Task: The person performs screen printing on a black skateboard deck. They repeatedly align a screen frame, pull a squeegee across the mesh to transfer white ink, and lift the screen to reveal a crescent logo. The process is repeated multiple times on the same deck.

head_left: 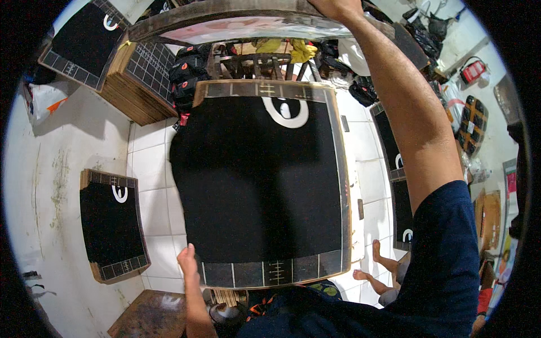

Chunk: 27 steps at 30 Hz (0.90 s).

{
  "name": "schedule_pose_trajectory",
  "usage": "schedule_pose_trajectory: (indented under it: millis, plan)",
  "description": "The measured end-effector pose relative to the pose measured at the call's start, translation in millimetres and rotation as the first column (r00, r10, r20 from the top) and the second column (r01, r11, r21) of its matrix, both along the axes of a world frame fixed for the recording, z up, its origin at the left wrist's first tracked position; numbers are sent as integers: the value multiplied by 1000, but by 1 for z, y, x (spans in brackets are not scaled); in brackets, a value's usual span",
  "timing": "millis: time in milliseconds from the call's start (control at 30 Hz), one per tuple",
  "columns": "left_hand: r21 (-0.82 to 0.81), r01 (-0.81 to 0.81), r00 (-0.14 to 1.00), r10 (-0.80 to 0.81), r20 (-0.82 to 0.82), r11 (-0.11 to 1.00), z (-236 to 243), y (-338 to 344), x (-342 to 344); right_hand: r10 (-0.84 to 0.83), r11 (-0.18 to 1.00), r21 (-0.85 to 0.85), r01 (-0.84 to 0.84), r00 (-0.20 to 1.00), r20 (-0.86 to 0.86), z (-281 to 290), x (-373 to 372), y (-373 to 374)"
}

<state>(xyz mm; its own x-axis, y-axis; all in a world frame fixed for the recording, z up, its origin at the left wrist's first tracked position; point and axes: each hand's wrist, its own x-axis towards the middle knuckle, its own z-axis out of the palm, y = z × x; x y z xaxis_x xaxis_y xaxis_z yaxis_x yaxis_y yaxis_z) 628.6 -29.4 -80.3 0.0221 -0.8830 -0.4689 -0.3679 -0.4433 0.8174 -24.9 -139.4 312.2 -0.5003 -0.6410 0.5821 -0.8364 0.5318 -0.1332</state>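
Before me lies a gridded board (220,274) with a black cloth piece (253,169) spread over it. A white ring-shaped print (298,118) marks the cloth's upper right. My left hand (189,263) is at the board's lower left edge, its fingers close together against the edge and partly hidden. At the far side stands a raised framed screen (248,28), tilted up, with a pinkish smeared surface. My right arm stretches up to it, and my right hand (337,8) is closed on its wooden frame, partly cut off by the picture's top.
Further boards with black printed cloth stand at the left (112,225) and right (399,208). A thick stack of boards (135,84) sits at the upper left. Yellow cloth (302,50) hangs behind the main board. Another person's bare feet (375,262) show at the lower right on white floor tiles.
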Motion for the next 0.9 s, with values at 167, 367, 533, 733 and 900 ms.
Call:
schedule_pose_trajectory:
  millis: [167,367,533,733,900]
  plan:
    - [-113,123,988,-110,110,986,-8,31,-2,-6,1000,4,6,1000,16,6,0,-1]
    - [-153,228,963,-200,182,961,-11,62,1,16,1000,12,-17,998,61,15,3,-1]
    - [-82,253,920,-213,328,964,-9,79,-3,16,1000,-4,-15,998,60,20,-3,-8]
    - [-161,234,944,-184,275,959,-13,83,-6,40,999,3,-40,996,81,24,-9,-12]
    - [-155,282,932,-233,277,947,-18,73,-2,59,998,-13,-58,996,64,29,-11,-15]
